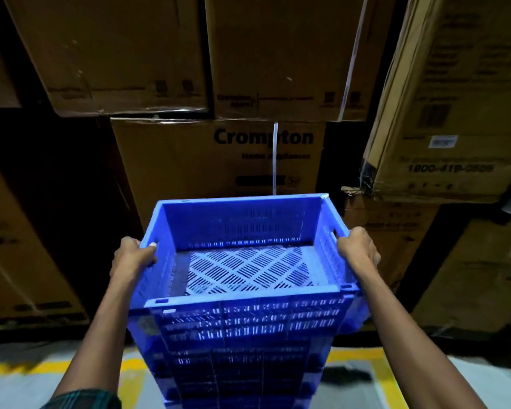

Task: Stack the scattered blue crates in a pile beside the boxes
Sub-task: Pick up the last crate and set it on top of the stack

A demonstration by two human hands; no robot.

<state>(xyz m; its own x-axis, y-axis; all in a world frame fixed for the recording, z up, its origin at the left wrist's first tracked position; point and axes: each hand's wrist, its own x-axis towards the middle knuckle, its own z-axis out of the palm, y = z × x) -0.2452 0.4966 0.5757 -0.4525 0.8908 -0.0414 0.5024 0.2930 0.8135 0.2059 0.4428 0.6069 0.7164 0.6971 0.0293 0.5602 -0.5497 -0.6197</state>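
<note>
While left hand [133, 256] and right hand [357, 249] grip top crate [242, 302] side rims atop pile [239, 364], boxes [219, 160] stand close behind.

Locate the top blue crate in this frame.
In the head view, the top blue crate sits centre frame on the pile of blue crates, gripped by the left hand and right hand, before the Crompton box.

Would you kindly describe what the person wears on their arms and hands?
Both hands, left hand and right hand, are bare, without gloves, rings or a watch. Both forearms are uncovered. A dark green plaid sleeve shows at the left arm's lower edge; no sleeve shows on the right.
</note>
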